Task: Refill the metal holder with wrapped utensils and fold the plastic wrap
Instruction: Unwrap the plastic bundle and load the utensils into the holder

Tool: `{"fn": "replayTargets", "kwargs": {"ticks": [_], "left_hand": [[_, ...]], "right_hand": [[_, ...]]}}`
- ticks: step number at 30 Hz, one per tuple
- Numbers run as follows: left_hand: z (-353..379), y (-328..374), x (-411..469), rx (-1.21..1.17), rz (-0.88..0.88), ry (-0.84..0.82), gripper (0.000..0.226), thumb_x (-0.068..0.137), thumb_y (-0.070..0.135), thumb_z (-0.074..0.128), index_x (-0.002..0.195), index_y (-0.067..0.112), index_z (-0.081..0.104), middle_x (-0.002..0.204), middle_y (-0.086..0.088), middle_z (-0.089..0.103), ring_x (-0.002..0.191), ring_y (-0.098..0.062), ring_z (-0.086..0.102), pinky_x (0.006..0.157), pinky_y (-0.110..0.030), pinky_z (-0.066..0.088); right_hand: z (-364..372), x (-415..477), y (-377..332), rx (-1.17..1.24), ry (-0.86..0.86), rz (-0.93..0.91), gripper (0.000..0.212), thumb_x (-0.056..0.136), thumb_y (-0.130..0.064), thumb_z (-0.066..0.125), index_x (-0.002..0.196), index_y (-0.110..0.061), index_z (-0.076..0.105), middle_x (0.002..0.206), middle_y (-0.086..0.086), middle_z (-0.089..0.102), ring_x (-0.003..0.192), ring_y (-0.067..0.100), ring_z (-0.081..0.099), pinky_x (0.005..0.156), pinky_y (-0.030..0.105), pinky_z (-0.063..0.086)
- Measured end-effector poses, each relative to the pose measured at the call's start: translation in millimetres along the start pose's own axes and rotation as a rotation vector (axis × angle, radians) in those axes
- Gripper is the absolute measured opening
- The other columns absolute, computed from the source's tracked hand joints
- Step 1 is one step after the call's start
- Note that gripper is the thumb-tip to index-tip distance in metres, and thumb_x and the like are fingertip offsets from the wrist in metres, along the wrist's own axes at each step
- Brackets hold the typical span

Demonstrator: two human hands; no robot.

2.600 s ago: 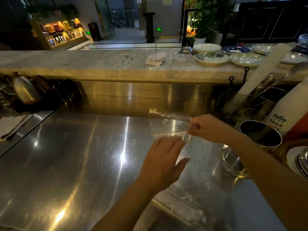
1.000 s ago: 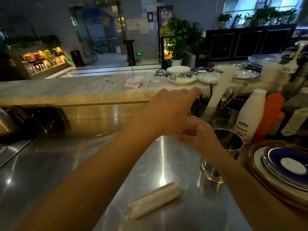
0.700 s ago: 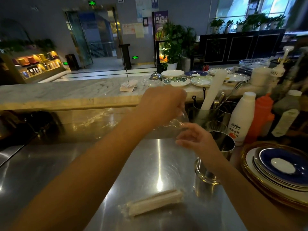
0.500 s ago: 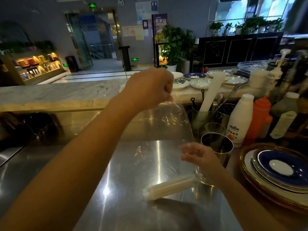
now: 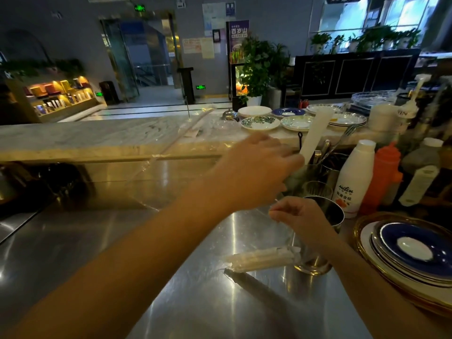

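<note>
My left hand (image 5: 256, 172) reaches forward over the steel counter, closed on the upper edge of a clear plastic wrap (image 5: 151, 162) that stretches away to the left. My right hand (image 5: 298, 216) pinches the wrap's lower edge in front of the metal holder (image 5: 330, 211), a shiny steel cup at the counter's right. A pale bundle of wrapped utensils (image 5: 259, 259) lies inside the wrap just left of the holder's base, casting a shadow on the counter. The inside of the holder looks dark.
A stack of blue and gold-rimmed plates (image 5: 411, 248) sits at the right edge. Behind the holder stand a glass (image 5: 318, 189), a white bottle (image 5: 354, 177), an orange bottle (image 5: 384, 174) and a tool pot with a whisk (image 5: 315, 162). Plates (image 5: 260, 123) line the marble ledge.
My left hand dropped from high up and moved right towards the pots, pulling the wrap. My right hand rose beside the holder. The bundle shifted right to the holder's base.
</note>
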State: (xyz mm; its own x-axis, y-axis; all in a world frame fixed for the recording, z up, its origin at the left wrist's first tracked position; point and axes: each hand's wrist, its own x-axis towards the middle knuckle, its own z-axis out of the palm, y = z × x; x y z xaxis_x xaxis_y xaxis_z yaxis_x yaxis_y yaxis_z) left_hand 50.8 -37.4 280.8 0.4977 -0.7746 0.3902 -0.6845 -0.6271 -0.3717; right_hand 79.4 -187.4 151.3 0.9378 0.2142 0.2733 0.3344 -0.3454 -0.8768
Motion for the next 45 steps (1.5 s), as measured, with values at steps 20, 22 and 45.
{"fn": "replayTargets", "kwargs": {"ticks": [20,22,45], "left_hand": [[31,-29,0,-0.014,-0.216,-0.277,0.004,0.092,0.019,0.051,0.091,0.016,0.055,0.069,0.004,0.044,0.066,-0.016,0.049,0.058,-0.027,0.033],[29,-35,-3,-0.037,-0.239,-0.266,0.006,0.093,0.021,0.05,0.092,0.018,0.056,0.076,0.003,0.047,0.068,-0.016,0.047,0.058,-0.027,0.033],[70,-86,-102,-0.305,-0.536,-0.549,0.025,0.083,0.021,0.062,0.072,0.034,0.043,0.074,0.01,0.051,0.067,-0.006,0.047,0.054,-0.021,0.036]], "right_hand": [[-14,-28,38,-0.12,-0.016,0.133,0.018,0.082,-0.015,0.063,0.078,-0.032,0.059,0.084,-0.008,0.063,0.075,0.003,0.06,0.053,0.012,0.046],[-13,-30,42,-0.097,-0.006,0.124,0.022,0.083,-0.011,0.061,0.077,-0.033,0.06,0.081,-0.007,0.064,0.071,0.001,0.061,0.054,0.01,0.048],[-37,-16,36,0.119,0.292,0.056,0.015,0.077,-0.017,0.066,0.071,-0.03,0.066,0.074,-0.006,0.069,0.072,0.003,0.064,0.064,0.021,0.048]]}}
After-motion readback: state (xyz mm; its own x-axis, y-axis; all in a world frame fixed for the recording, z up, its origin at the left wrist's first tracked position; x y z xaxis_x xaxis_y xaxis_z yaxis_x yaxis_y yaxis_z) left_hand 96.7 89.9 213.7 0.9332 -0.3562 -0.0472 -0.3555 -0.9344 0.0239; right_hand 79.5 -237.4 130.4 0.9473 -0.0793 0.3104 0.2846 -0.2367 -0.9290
